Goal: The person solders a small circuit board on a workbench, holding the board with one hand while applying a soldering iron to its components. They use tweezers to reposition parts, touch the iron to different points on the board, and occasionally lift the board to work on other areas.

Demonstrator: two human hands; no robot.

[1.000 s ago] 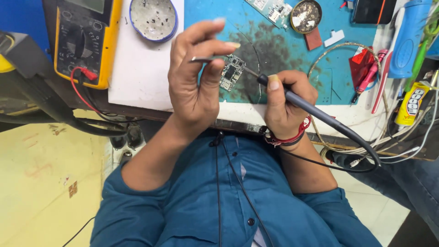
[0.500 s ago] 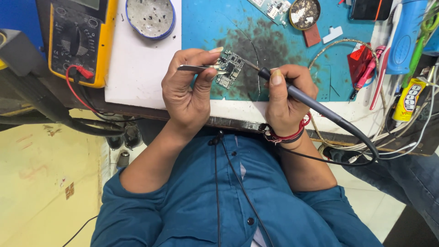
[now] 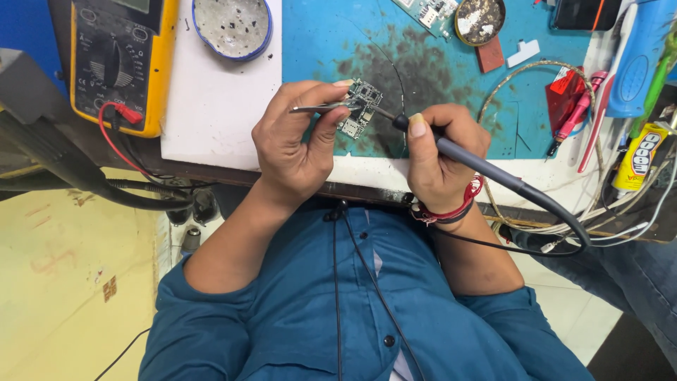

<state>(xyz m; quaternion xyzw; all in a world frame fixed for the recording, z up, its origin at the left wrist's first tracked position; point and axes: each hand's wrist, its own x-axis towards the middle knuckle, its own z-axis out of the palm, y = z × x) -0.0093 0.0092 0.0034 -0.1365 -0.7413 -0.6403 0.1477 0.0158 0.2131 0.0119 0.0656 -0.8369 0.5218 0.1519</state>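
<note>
My left hand [image 3: 296, 144] pinches metal tweezers [image 3: 323, 108] whose tips reach a small green circuit board [image 3: 360, 109] lying on the stained blue mat [image 3: 423, 70]. My right hand [image 3: 441, 159] grips a dark soldering iron [image 3: 486, 169] like a pen. Its thin tip touches the board's upper right edge. The iron's grey cable [image 3: 564, 233] loops down to the right, off the bench.
A yellow multimeter [image 3: 120, 60] with a red lead sits at the far left. A round dish [image 3: 233, 25] rests on a white pad [image 3: 211, 106]. Another board [image 3: 430, 10], a round tin [image 3: 479, 17], a glue tube [image 3: 638, 159], pens and wires crowd the right.
Both hands moved closer together over the board. The tweezers swung from held high down to the board, and the iron's tip came onto it.
</note>
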